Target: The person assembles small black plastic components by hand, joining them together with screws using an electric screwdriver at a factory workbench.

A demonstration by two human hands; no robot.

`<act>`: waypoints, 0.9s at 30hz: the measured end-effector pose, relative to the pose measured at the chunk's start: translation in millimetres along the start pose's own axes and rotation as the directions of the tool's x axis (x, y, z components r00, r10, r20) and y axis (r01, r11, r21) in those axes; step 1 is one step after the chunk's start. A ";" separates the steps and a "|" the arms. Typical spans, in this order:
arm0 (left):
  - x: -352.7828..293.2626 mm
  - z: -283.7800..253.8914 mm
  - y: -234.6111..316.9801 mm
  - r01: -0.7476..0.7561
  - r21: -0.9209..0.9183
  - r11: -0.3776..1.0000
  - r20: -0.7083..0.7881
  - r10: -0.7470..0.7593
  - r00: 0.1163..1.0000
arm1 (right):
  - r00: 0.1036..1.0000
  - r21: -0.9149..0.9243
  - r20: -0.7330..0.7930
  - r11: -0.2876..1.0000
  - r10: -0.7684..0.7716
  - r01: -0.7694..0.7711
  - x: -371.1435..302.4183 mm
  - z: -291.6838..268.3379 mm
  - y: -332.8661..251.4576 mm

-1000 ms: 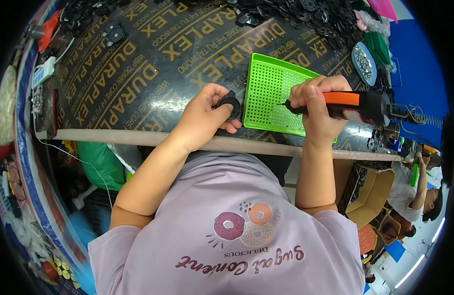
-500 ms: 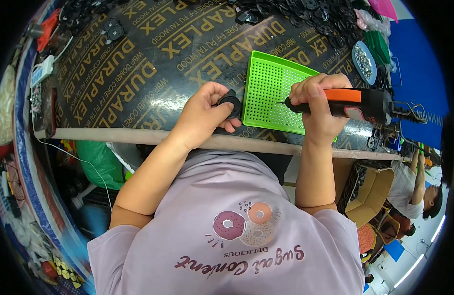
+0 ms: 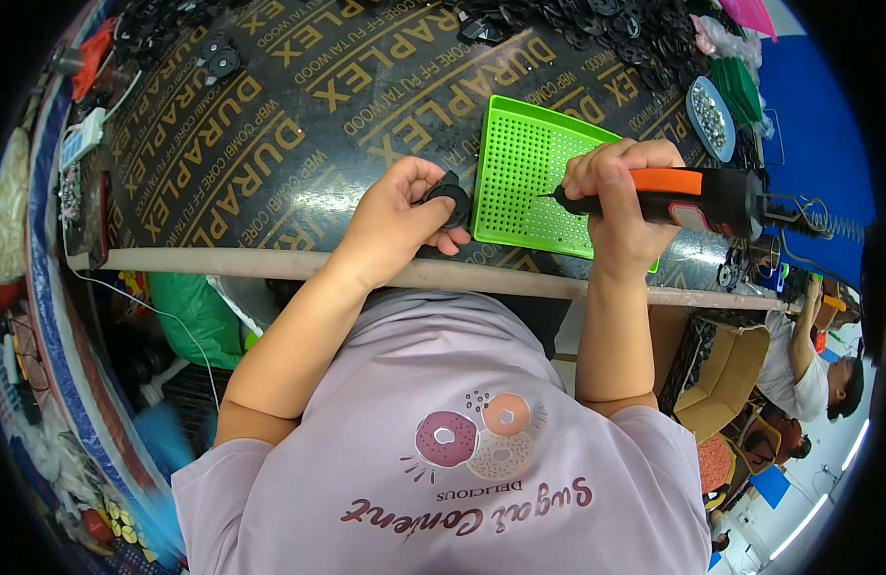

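Note:
Between the thumb and fingers of my left hand (image 3: 397,218) is a small round black plastic part (image 3: 447,199), held just left of a green perforated tray (image 3: 483,172). My right hand (image 3: 627,196) is wrapped round a black and orange electric screwdriver (image 3: 716,199). The tool lies nearly level over the tray, its thin bit pointing left toward the black part but apart from it. My fingers cover the tool's front section. The underside of the black part is hidden by my left hand.
A heap of black plastic parts (image 3: 606,29) lies at the table's far side. A blue bowl of small metal pieces (image 3: 709,120) stands at the right, near green stacked pieces (image 3: 735,91). Another black part (image 3: 219,59) rests far left. A coiled cord (image 3: 827,226) trails from the tool.
Both hands keep almost the same places and grips. At the right, a person in the background has shifted an arm slightly.

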State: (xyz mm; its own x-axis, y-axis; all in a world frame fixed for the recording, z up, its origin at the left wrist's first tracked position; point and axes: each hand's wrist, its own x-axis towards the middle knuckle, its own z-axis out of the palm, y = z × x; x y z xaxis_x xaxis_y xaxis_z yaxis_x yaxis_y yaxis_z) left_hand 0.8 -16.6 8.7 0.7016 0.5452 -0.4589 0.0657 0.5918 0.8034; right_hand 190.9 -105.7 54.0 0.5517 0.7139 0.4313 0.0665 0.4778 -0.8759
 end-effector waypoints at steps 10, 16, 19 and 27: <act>-2.2 -1.2 0.4 -0.007 -0.018 1.000 -0.009 0.007 1.000 | 0.999 0.114 0.030 0.993 -0.013 0.010 5.0 -3.2 -8.2; 0.5 -1.0 -2.8 -0.017 -0.031 0.999 0.034 0.018 0.999 | 0.993 0.344 0.110 0.939 -0.033 -0.007 16.1 22.4 -26.0; 0.6 -3.0 -4.1 -0.016 -0.008 1.000 0.021 0.017 1.000 | 0.981 0.347 0.174 0.938 -0.083 0.018 12.9 43.6 -10.6; 0.3 -2.7 -3.9 -0.022 -0.011 1.000 0.028 0.023 0.999 | 0.975 0.243 0.194 0.968 -0.109 0.060 8.2 62.7 6.7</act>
State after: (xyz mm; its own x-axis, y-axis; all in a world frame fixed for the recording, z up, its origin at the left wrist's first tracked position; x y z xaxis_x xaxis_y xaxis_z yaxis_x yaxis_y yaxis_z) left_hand -1.2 -17.2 4.4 0.7228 0.5414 -0.4296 0.0422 0.5858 0.8093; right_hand 143.8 -64.5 65.2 0.3693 0.7430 0.5582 -0.1046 0.6301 -0.7695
